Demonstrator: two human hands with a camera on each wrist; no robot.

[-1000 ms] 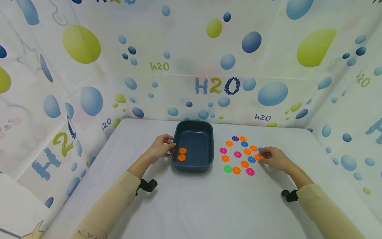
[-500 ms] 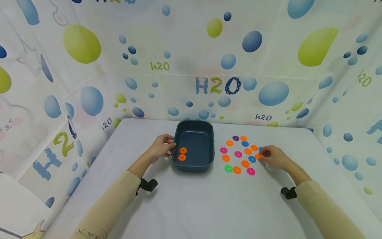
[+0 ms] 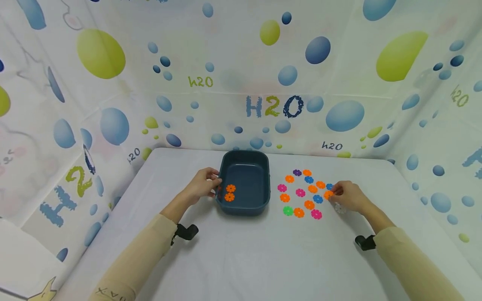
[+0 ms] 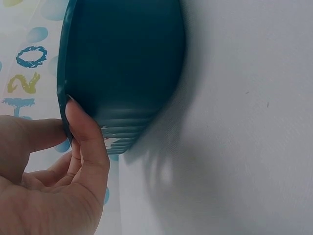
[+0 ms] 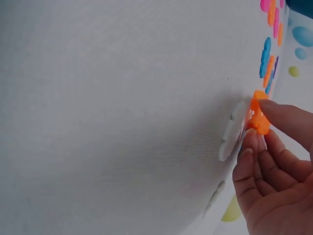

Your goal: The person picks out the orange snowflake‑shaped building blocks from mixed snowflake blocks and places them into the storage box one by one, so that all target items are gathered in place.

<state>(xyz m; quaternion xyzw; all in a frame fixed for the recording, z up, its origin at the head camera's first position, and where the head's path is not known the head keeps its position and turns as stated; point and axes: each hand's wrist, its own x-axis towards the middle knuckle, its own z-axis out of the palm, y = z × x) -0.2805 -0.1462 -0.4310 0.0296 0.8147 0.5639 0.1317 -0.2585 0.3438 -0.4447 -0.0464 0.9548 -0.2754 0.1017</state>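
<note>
With thumb and fingers, my left hand (image 3: 202, 184) pinches the left rim of a dark blue plastic basin (image 3: 248, 184). The left wrist view shows that rim (image 4: 62, 73) between thumb and index finger. Two orange flower-shaped discs (image 3: 230, 189) lie inside the basin at its left. On the right, my right hand (image 3: 350, 196) pinches another orange flower disc (image 5: 260, 117) by its edge, tilted up in the right wrist view. Just beneath that hand lies a whitish flower disc (image 5: 233, 131). A blue disc (image 3: 329, 187) shows right beside the fingertips.
Several flower discs in orange, pink (image 3: 300, 192), blue, purple (image 3: 297, 172) and green (image 3: 288, 210) lie spread between the basin and my right hand. A second whitish disc (image 5: 214, 198) lies farther off. Patterned curtains (image 3: 226, 50) rise behind the white table (image 3: 241, 255).
My right hand has shifted very slightly to the right with the orange disc between its fingers. The left hand and basin have stayed in place.
</note>
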